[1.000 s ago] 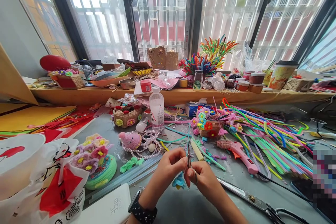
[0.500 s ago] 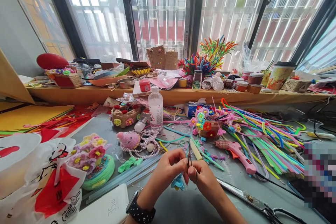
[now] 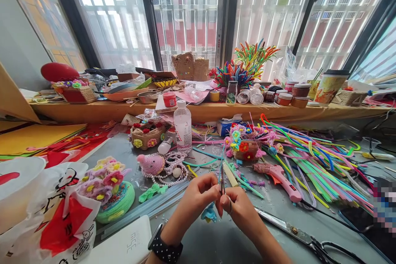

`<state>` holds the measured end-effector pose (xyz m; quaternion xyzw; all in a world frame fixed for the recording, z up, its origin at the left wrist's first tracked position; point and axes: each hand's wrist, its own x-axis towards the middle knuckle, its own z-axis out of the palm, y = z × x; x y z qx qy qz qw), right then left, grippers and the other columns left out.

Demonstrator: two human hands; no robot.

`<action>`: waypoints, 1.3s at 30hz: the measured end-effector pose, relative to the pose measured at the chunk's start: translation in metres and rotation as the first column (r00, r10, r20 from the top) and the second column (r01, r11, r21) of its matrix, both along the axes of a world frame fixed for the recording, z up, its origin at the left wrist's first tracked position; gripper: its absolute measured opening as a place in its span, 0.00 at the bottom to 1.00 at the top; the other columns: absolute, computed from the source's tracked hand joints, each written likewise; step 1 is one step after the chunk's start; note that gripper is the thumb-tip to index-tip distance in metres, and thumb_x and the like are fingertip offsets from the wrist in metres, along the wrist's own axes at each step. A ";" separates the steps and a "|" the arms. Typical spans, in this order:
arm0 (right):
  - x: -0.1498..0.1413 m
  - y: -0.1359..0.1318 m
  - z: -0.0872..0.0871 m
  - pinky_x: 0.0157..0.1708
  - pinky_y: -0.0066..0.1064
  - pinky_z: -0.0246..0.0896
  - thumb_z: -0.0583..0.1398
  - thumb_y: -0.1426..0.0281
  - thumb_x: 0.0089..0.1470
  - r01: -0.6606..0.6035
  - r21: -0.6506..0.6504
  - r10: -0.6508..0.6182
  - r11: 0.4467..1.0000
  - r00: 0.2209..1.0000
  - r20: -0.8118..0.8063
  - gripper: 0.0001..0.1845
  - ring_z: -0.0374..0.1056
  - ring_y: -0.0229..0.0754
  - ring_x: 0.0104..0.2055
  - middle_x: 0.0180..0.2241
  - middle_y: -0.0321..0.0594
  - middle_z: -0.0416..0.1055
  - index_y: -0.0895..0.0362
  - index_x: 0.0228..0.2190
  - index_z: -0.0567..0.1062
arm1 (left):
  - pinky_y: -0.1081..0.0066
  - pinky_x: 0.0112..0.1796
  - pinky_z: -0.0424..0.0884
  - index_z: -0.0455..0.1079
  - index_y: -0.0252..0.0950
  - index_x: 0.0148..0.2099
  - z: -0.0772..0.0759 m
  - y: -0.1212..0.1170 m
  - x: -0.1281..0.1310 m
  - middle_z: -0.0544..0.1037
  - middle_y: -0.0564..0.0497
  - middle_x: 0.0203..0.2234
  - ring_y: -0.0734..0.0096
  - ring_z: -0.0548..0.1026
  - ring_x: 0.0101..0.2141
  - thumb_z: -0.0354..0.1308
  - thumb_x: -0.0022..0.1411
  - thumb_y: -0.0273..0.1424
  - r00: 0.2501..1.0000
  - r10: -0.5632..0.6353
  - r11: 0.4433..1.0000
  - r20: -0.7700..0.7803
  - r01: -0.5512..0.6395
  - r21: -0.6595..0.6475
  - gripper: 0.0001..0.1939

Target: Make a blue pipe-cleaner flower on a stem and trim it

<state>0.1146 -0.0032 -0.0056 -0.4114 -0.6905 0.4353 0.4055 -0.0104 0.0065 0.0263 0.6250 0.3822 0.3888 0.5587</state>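
Observation:
My left hand (image 3: 199,194) and my right hand (image 3: 237,210) meet at the front middle of the grey table (image 3: 216,239), fingertips pinched together. Between them stands a thin teal pipe cleaner (image 3: 221,169), rising upward, along with a slim metal tool (image 3: 223,185) whose kind I cannot make out. A small blue pipe-cleaner flower (image 3: 209,213) hangs just below the hands. My left wrist wears a black dotted watch band (image 3: 165,248).
A pink glue gun (image 3: 280,175), large scissors (image 3: 303,238), a heap of coloured pipe cleaners (image 3: 321,161), small flower baskets (image 3: 244,146), a clear bottle (image 3: 182,127), a pink knitted bird with beads (image 3: 153,164) and a plastic bag (image 3: 62,218) crowd the table. The window ledge (image 3: 201,111) holds jars and cups.
Both hands stay pinched on the pipe cleaner with only small finger shifts. The camera has tilted slightly, so the scene sits a little lower.

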 end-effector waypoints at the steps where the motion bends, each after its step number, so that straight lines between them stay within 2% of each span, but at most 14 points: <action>1: 0.000 0.000 0.000 0.16 0.24 0.40 0.42 0.39 0.38 -0.010 0.004 0.010 1.000 1.000 -0.008 0.37 0.46 0.31 0.15 0.10 0.31 0.49 0.60 0.08 0.62 | 0.78 0.21 0.56 0.54 0.35 0.19 0.000 0.000 0.000 0.59 0.58 0.13 0.79 0.61 0.17 0.50 0.49 0.34 1.000 -0.026 1.000 0.004 0.026 -0.005 0.11; 4: 0.001 0.001 0.001 0.17 0.24 0.41 0.43 0.39 0.38 0.030 0.013 -0.030 0.999 1.000 0.008 0.37 0.47 0.31 0.15 0.10 0.31 0.49 0.60 0.07 0.61 | 0.78 0.21 0.55 0.54 0.35 0.19 0.002 -0.001 0.001 0.59 0.58 0.13 0.80 0.60 0.17 0.50 0.48 0.33 0.999 -0.043 0.999 0.005 0.043 -0.009 0.11; 9: 0.001 0.002 0.002 0.18 0.24 0.46 0.45 0.41 0.39 0.129 0.008 -0.129 0.992 0.990 0.055 0.36 0.49 0.32 0.15 0.08 0.32 0.51 0.59 0.05 0.59 | 0.78 0.21 0.52 0.55 0.35 0.18 0.004 0.000 0.000 0.56 0.59 0.14 0.80 0.54 0.19 0.51 0.46 0.34 1.000 0.030 1.000 -0.005 -0.030 -0.004 0.11; 13: 0.002 0.002 0.005 0.18 0.24 0.48 0.45 0.40 0.38 0.144 0.013 -0.145 0.989 0.989 0.041 0.36 0.52 0.32 0.15 0.09 0.33 0.53 0.59 0.05 0.61 | 0.77 0.22 0.54 0.57 0.34 0.19 0.006 -0.001 0.000 0.58 0.58 0.15 0.79 0.56 0.20 0.53 0.46 0.36 0.998 0.061 0.998 0.010 -0.061 -0.022 0.13; 20: 0.000 0.002 0.001 0.18 0.24 0.48 0.46 0.42 0.40 0.109 0.019 -0.110 0.994 0.992 0.063 0.35 0.53 0.32 0.15 0.09 0.34 0.55 0.59 0.05 0.61 | 0.76 0.27 0.59 0.64 0.33 0.23 0.011 -0.003 0.002 0.65 0.55 0.17 0.76 0.62 0.23 0.52 0.50 0.36 0.987 0.125 0.992 0.097 -0.121 -0.044 0.11; 25: 0.000 0.001 -0.001 0.17 0.24 0.43 0.43 0.40 0.39 0.031 0.008 -0.031 0.999 0.999 0.034 0.37 0.50 0.32 0.16 0.10 0.33 0.54 0.60 0.08 0.64 | 0.76 0.25 0.59 0.64 0.33 0.24 0.005 0.000 -0.001 0.64 0.57 0.15 0.78 0.62 0.21 0.54 0.50 0.35 0.985 0.112 0.991 0.133 -0.102 -0.083 0.10; 31: 0.001 -0.002 0.005 0.18 0.24 0.43 0.41 0.39 0.39 -0.026 0.035 0.026 0.999 1.000 -0.002 0.37 0.49 0.32 0.18 0.13 0.33 0.52 0.60 0.12 0.63 | 0.77 0.24 0.58 0.60 0.33 0.21 0.005 -0.001 0.000 0.64 0.57 0.14 0.79 0.61 0.19 0.56 0.48 0.33 0.974 0.163 0.983 0.160 -0.147 -0.107 0.11; 35: 0.001 -0.002 0.006 0.18 0.24 0.43 0.39 0.39 0.39 -0.017 0.046 0.016 0.999 1.000 0.010 0.37 0.49 0.33 0.18 0.14 0.33 0.52 0.60 0.12 0.63 | 0.77 0.22 0.58 0.60 0.33 0.20 0.006 -0.002 0.001 0.66 0.58 0.13 0.80 0.63 0.17 0.57 0.48 0.33 0.977 0.126 0.987 0.170 -0.106 -0.120 0.12; 39: 0.002 -0.002 0.007 0.18 0.24 0.43 0.39 0.39 0.40 -0.014 0.050 0.013 0.999 1.000 0.026 0.37 0.48 0.32 0.18 0.14 0.32 0.51 0.60 0.12 0.62 | 0.76 0.21 0.60 0.60 0.33 0.21 0.005 -0.002 0.001 0.67 0.57 0.13 0.79 0.66 0.15 0.55 0.50 0.34 0.981 0.037 0.990 0.189 -0.010 -0.138 0.12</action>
